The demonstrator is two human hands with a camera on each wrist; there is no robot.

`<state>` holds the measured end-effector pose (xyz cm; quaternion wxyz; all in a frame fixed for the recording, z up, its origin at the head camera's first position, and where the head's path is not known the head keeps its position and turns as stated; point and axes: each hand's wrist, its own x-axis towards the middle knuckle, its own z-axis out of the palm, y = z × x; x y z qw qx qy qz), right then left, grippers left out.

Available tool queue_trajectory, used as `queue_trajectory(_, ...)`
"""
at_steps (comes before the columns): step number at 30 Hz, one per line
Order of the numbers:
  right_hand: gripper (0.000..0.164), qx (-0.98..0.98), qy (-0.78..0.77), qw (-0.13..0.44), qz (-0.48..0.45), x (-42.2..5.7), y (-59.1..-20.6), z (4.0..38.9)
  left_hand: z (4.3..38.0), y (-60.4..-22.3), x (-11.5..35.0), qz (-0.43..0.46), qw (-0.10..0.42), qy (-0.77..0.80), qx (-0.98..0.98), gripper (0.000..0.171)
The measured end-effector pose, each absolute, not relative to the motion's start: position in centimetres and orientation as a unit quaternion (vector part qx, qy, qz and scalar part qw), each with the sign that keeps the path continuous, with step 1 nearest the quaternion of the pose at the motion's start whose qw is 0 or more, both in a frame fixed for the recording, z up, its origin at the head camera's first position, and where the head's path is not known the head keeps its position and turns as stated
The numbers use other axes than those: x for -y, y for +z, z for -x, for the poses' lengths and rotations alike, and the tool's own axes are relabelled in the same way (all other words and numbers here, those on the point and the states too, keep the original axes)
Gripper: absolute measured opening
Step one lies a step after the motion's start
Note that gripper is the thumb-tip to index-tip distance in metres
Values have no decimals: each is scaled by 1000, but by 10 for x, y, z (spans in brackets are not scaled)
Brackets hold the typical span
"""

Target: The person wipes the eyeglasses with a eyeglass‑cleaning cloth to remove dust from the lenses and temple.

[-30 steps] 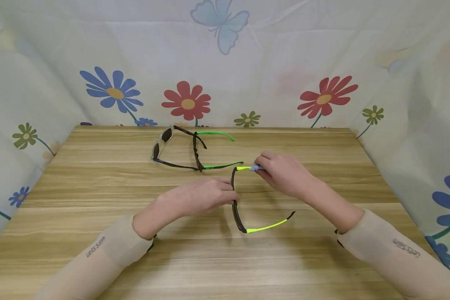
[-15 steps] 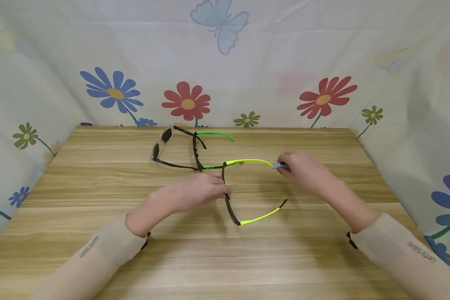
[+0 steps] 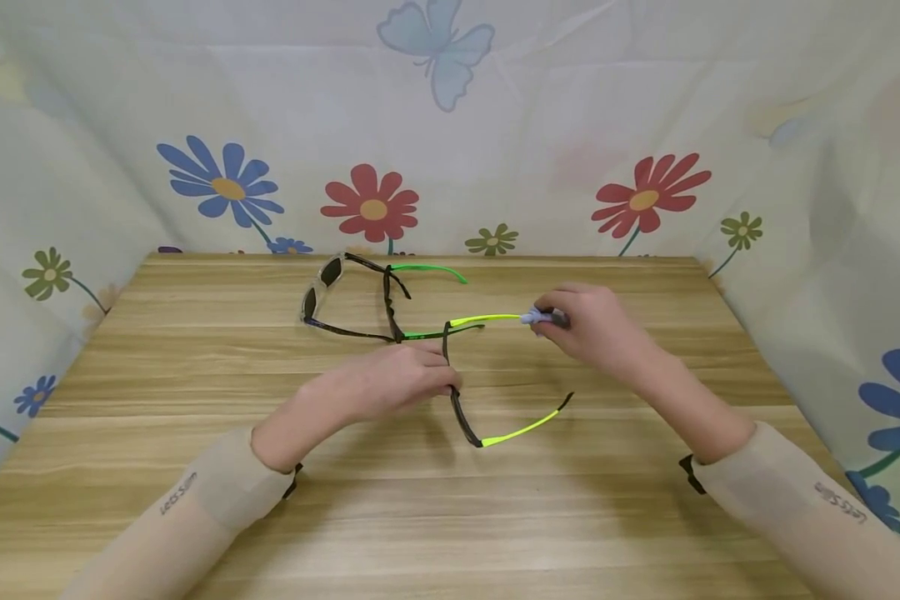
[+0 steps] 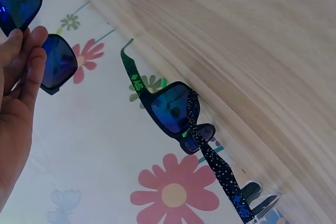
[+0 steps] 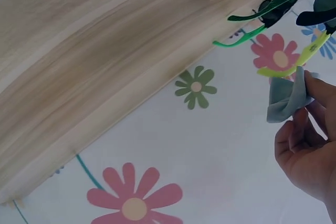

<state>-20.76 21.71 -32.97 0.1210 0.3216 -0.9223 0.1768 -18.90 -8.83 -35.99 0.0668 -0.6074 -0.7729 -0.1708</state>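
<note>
Sunglasses with a black frame and neon yellow temples (image 3: pixel 521 432) are held up by my left hand (image 3: pixel 382 383), which pinches them at the bridge. In the left wrist view their blue mirrored lenses (image 4: pixel 59 62) show on either side of the fingers. My right hand (image 3: pixel 596 329) pinches a small grey-blue cloth (image 5: pixel 286 98) between thumb and fingers. The cloth is folded around the far yellow temple near its end and hides the tip. The near temple, with a black tip, sticks out freely toward the right.
Black sunglasses with green temples (image 3: pixel 389 300) rest on the wooden table (image 3: pixel 495 533), behind my left hand. Just left of them, sunglasses with a clear frame (image 3: pixel 303 308) and dark temples lie overlapping them. A flower-printed curtain (image 3: pixel 540 125) encloses the table's back and sides.
The right hand slid the cloth rightward along the far temple to its end, then came back slightly left. The held sunglasses shifted a little left and away from me.
</note>
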Motion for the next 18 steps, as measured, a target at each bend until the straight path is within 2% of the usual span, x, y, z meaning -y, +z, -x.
queue_trajectory(6,22,904,171,168,-354,-200,-326,204,185,-357,83,606,64,-159,777,11)
queue_trajectory(11,21,892,164,173,-385,-186,-328,204,182,-356,77,611,47,-157,774,10)
queue_trajectory(18,19,879,155,170,-419,-171,-331,200,178,-357,69,624,64,-120,770,7)
